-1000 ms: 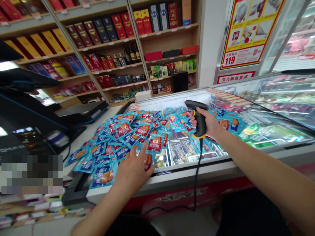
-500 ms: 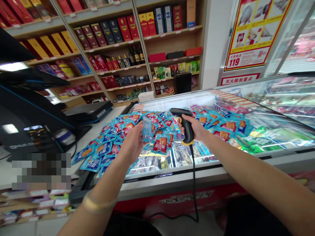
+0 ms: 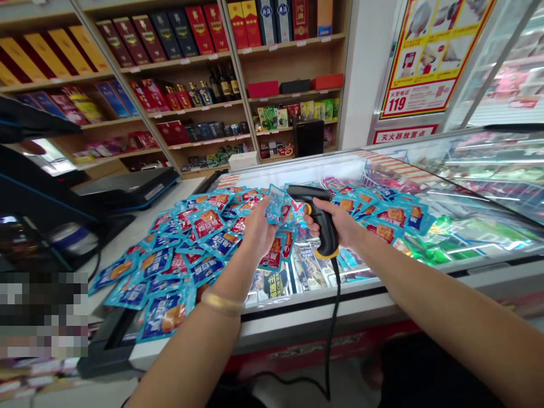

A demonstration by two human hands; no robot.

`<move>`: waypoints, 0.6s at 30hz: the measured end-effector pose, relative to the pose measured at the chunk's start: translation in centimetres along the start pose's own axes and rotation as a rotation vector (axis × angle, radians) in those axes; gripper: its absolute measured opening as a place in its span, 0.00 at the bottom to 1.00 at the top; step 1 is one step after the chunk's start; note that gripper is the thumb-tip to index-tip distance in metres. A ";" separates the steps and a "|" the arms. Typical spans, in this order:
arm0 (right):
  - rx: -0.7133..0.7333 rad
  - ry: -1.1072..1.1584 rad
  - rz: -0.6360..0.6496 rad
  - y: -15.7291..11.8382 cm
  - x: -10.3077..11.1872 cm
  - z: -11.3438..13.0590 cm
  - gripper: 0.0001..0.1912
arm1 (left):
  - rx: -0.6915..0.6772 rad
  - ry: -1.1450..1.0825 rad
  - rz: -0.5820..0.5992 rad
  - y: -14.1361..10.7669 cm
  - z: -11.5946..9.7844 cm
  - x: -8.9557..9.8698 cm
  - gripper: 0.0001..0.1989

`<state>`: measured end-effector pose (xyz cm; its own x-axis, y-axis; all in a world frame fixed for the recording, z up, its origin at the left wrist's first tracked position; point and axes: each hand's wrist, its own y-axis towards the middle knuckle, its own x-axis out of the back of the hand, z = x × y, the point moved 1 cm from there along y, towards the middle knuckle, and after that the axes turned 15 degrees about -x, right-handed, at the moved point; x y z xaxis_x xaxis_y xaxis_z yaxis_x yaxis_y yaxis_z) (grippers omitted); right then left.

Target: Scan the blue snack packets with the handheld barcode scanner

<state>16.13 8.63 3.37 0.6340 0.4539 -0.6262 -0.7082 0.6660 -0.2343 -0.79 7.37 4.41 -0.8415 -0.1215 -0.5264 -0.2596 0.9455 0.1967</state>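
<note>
My left hand (image 3: 260,229) pinches a small blue snack packet (image 3: 275,204), its printed back turned toward me. Facing it, my right hand (image 3: 334,224) is wrapped round the grip of a black handheld barcode scanner (image 3: 325,226) with yellow trim. The scanner's head points left at the packet, a short gap away. A black cable hangs from the grip's base. Beneath both hands, many blue-and-red snack packets (image 3: 208,224) lie heaped on the glass top of a chest freezer (image 3: 250,328). More packets (image 3: 391,216) are spread to the right of the scanner.
Left of the heap stand a dark checkout machine (image 3: 25,170) and a black flat scale (image 3: 136,187). Shelves (image 3: 195,113) of boxes and bottles line the back. Green bags (image 3: 444,232) show inside the freezer. The scanner cable (image 3: 332,328) droops over the freezer's front.
My left hand has moved right and up with the packet, closer to the scanner, and the packet has tilted. The scanner stays nearly in place. The camera view has shifted slightly.
</note>
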 end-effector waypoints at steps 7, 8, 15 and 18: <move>-0.033 -0.036 0.013 -0.6 -0.7 -0.1 0.12 | -0.013 0.044 -0.010 0.2 0.0 0.1 0.12; -0.034 -0.036 0.016 -0.6 -0.7 -0.1 0.12 | -0.011 0.048 -0.013 0.3 0.0 0.1 0.12; -0.045 -0.047 0.019 -0.6 -0.7 -0.2 0.12 | -0.006 0.035 -0.042 0.2 0.0 0.2 0.10; -0.020 -0.032 0.009 -0.5 -0.7 -0.2 0.13 | -0.033 0.064 -0.047 0.1 0.2 0.3 0.11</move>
<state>15.92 7.87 3.81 0.6373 0.4787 -0.6039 -0.7197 0.6499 -0.2443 -0.95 7.46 4.17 -0.8564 -0.1860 -0.4816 -0.3141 0.9280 0.2002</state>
